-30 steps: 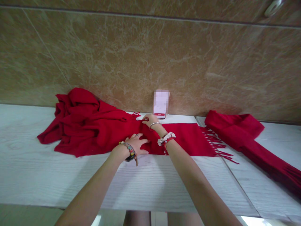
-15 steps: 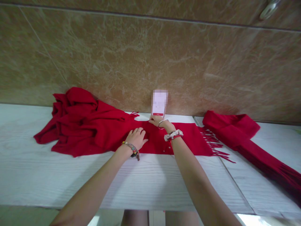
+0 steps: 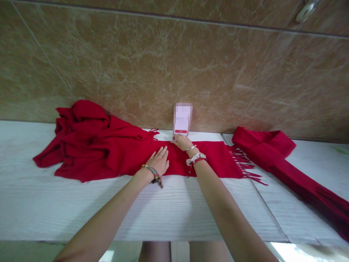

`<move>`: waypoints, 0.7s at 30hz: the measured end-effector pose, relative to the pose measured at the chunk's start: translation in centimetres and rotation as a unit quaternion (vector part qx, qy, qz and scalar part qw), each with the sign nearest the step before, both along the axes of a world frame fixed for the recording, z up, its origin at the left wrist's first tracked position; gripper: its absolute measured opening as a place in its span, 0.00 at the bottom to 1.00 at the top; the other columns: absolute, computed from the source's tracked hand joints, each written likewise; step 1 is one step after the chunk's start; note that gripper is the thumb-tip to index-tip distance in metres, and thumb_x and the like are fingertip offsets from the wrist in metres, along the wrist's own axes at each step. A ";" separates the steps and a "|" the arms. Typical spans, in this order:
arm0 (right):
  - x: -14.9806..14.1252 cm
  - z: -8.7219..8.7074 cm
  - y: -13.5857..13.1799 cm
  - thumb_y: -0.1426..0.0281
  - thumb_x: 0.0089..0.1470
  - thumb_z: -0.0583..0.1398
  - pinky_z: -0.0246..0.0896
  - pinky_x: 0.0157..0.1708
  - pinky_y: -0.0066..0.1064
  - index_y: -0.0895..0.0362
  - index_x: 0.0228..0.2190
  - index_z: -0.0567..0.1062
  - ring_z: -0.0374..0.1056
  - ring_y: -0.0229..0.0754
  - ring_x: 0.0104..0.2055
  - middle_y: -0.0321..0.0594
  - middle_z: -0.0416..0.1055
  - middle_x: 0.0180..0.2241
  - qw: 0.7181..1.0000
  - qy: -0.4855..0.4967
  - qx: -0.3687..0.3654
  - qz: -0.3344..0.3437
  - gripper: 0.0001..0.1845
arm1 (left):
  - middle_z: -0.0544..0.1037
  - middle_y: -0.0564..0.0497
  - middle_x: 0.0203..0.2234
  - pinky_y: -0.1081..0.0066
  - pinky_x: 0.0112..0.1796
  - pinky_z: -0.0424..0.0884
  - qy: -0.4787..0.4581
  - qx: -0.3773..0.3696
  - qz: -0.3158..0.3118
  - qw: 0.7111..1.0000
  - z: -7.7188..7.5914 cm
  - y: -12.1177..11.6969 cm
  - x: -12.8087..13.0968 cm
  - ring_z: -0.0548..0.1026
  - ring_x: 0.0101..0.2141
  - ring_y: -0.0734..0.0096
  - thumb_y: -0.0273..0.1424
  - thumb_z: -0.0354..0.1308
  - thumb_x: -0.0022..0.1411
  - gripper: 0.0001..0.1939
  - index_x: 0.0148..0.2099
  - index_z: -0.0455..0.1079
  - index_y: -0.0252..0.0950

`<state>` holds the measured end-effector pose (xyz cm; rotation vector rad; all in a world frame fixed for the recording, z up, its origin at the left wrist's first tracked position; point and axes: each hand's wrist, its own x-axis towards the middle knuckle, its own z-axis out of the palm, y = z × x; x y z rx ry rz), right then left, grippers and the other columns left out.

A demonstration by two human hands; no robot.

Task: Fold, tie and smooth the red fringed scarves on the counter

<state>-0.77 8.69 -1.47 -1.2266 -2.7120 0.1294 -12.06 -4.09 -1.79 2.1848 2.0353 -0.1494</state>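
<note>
A red fringed scarf [image 3: 212, 160] lies along the white table, flat on its right part and heaped in loose folds on the left. My left hand [image 3: 159, 162] rests flat on the scarf with fingers stretched, pressing near where the folds begin. At the scarf's far edge my right hand [image 3: 181, 142] pinches the cloth between thumb and fingers; the fingertips are partly hidden. Just beyond that hand, a phone [image 3: 181, 118] with a lit screen leans against the wall.
A second red scarf [image 3: 280, 163], folded lengthwise, lies at the right and runs off the view. The white wood-grain table [image 3: 141, 214] has a seam at right. Brown marbled tiles [image 3: 122, 65] form the wall behind, with a metal fitting [image 3: 307, 11] at upper right.
The view has shifted slightly. My left hand's fingers lie a little straighter on the scarf, and my right hand keeps its place at the far edge.
</note>
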 end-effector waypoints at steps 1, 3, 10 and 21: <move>0.0 0.2 -0.1 0.66 0.57 0.52 0.58 0.43 0.30 0.61 0.43 0.68 0.65 0.43 0.46 0.49 0.69 0.44 1.000 -0.001 0.006 0.001 0.15 | 0.43 0.45 0.62 0.57 0.56 0.46 -0.004 -0.001 -0.010 1.000 -0.1 0.1 0.0 0.42 0.61 0.61 0.33 0.35 0.63 0.28 0.64 0.43 0.33; 0.1 0.8 -0.4 0.68 0.57 0.53 0.58 0.45 0.31 0.61 0.45 0.68 0.64 0.44 0.48 0.50 0.68 0.45 1.000 -0.009 0.015 0.006 0.15 | 0.42 0.47 0.63 0.53 0.56 0.45 -0.010 -0.010 -0.015 1.000 -0.2 0.2 -0.1 0.41 0.61 0.59 0.35 0.35 0.63 0.27 0.64 0.43 0.40; 2.0 1.3 -3.3 0.59 0.57 0.51 0.50 0.53 0.49 0.56 0.57 0.56 0.48 0.51 0.59 0.50 0.51 0.59 0.998 -0.059 -0.003 0.030 0.28 | 0.35 0.49 0.63 0.50 0.55 0.40 -0.023 -0.055 -0.020 0.998 0.2 0.4 -0.7 0.36 0.61 0.54 0.50 0.37 0.59 0.34 0.64 0.40 0.44; 7.2 -0.6 -4.7 0.52 0.57 0.43 0.43 0.55 0.51 0.57 0.59 0.50 0.42 0.55 0.62 0.47 0.44 0.62 0.991 -0.126 -0.004 -0.040 0.34 | 0.32 0.46 0.63 0.51 0.55 0.41 -0.018 -0.085 -0.042 0.995 0.4 0.4 -1.6 0.34 0.61 0.53 0.53 0.44 0.52 0.43 0.65 0.36 0.41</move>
